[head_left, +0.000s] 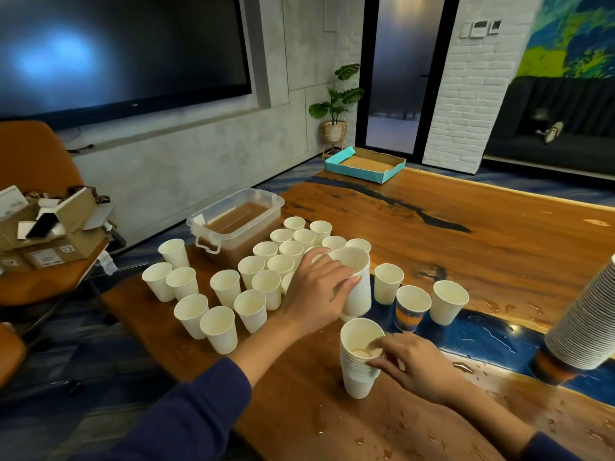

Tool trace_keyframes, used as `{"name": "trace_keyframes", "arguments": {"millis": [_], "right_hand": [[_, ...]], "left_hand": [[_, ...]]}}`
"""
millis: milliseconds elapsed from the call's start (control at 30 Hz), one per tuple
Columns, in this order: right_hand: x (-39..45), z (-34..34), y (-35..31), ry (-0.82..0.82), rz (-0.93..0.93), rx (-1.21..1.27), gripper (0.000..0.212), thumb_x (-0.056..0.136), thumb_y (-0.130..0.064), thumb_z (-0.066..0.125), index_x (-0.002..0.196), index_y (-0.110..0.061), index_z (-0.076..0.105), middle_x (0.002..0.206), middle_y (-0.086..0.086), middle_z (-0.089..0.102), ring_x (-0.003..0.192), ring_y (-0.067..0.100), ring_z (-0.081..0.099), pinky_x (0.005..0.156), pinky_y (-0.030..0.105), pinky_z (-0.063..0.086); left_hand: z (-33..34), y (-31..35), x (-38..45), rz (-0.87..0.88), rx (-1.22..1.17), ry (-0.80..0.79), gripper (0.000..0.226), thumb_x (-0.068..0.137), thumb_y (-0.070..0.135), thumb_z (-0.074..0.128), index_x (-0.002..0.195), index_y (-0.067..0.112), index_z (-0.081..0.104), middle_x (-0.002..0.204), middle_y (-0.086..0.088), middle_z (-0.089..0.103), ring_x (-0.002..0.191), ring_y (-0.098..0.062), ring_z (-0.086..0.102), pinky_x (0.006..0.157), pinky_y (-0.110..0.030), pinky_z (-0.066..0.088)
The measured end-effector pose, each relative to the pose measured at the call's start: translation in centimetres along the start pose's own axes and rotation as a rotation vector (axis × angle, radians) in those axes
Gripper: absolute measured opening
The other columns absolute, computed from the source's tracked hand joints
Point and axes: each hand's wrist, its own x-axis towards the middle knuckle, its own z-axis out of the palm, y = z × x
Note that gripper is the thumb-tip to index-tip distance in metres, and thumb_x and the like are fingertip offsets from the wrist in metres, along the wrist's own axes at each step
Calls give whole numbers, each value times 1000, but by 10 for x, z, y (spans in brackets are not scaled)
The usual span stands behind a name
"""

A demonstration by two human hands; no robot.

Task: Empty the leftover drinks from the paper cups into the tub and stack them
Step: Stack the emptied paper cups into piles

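Matt white paper cups (225, 287) stand on a glossy wood table (499, 227) beside a clear plastic tub (213, 224).

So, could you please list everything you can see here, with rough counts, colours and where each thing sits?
tub: one, clear plastic, brown liquid inside, far left of table.
loose cups: a few dozen, white, upright, clustered in front of and beside the tub.
patterned cup: one, blue and orange, among the cups on the right.
short stack: one, white, near table edge.
tall stack: one, white, leaning in at right edge.
tray: one, teal cardboard, far end of table.
screen: one, black, on wall.
plant: one, green, by door.
boxes: several, brown, on orange chair.
left hand: grip around a white cup.
right hand: grip on the short stack's rim.
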Motion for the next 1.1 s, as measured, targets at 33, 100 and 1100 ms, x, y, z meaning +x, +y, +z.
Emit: {"name": "trace_keyframes", "arguments": {"millis": [33,100,1100], "right_hand": [[-1,-1,-1,-6,22,25,57,81,-75,23,121,-42,46,91,-24,54,78,-3,50,71,10,42],[-1,-4,-3,-11,87,93,46,80,-71,36,119,-47,30,82,-22,49,75,0,51,67,14,44],[104,10,51,-194,396,-34,65,96,-26,55,148,-37,18,128,-1,56,104,15,60,82,24,53]], "left_hand": [[1,3,-3,29,-24,-21,27,89,26,52,87,9,73,84,-5,73,84,-13,57,101,-27,32],[5,8,-11,63,-54,-87,26,90,25,53,88,9,73,85,-4,73,84,-13,57,100,-28,32],[49,-60,-35,-526,146,-678,47,99,28,46,144,21,37,148,3,37,136,-15,31,113,-29,23]]}}
